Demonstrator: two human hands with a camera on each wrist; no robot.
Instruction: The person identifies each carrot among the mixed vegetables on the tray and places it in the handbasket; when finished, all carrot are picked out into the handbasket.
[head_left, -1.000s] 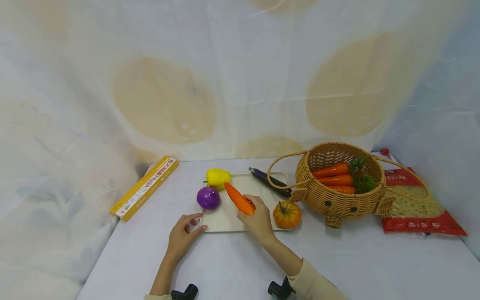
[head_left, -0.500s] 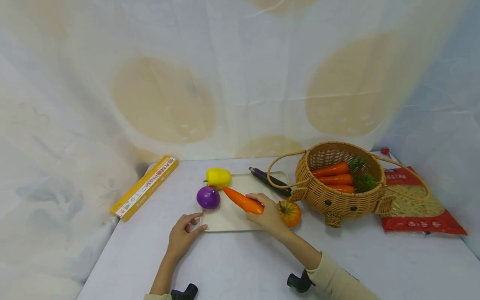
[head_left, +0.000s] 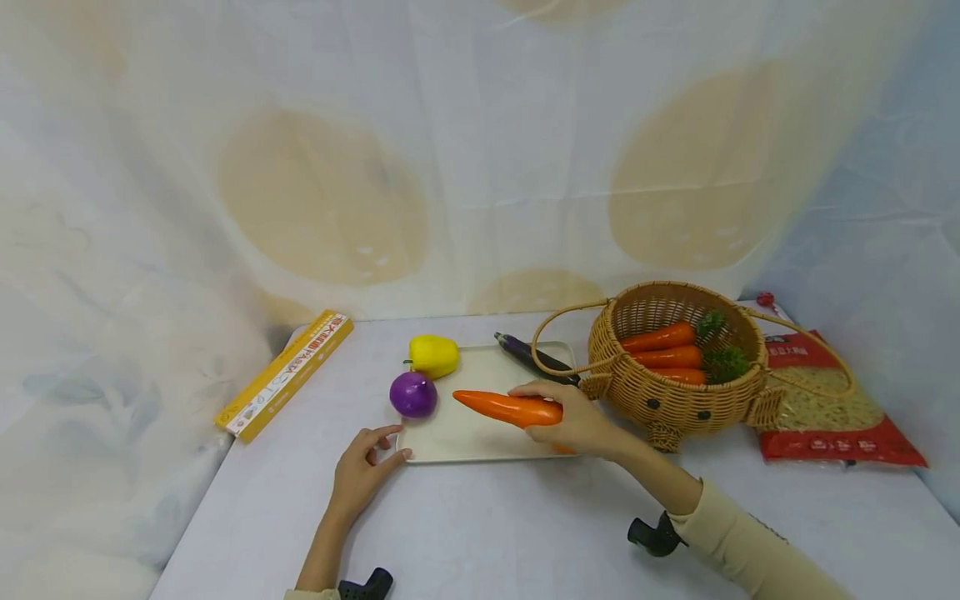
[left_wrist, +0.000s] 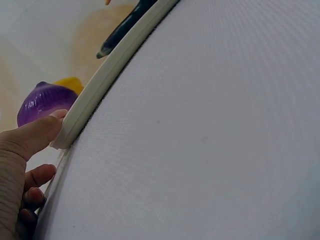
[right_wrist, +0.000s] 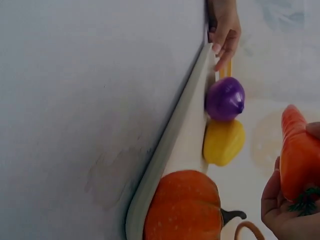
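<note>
My right hand (head_left: pixel 581 421) grips an orange carrot (head_left: pixel 506 408) by its thick end, above the tray's right part, its tip pointing left. A green tuft at that end shows in the right wrist view. At the near left corner of the cream tray (head_left: pixel 480 446), my left hand (head_left: pixel 358 475) holds the rim between thumb and fingers. On the tray's left side lie a purple onion (head_left: pixel 413 395) and a yellow bell pepper (head_left: pixel 433 357). An eggplant (head_left: pixel 517 347) lies at the back right. The small pumpkin (right_wrist: pixel 182 207) is mostly hidden by my right hand in the head view.
Right of the tray stands a wicker basket (head_left: pixel 675 408) with several carrots (head_left: pixel 667 358) inside; its left handle reaches over the tray. Behind it lies a red bag of pasta (head_left: pixel 840 446). A yellow pasta box (head_left: pixel 285 375) lies at the far left.
My right hand has moved right with the carrot, which has turned from slanting to nearly level. It now covers most of the pumpkin. My left hand stays at the tray corner.
</note>
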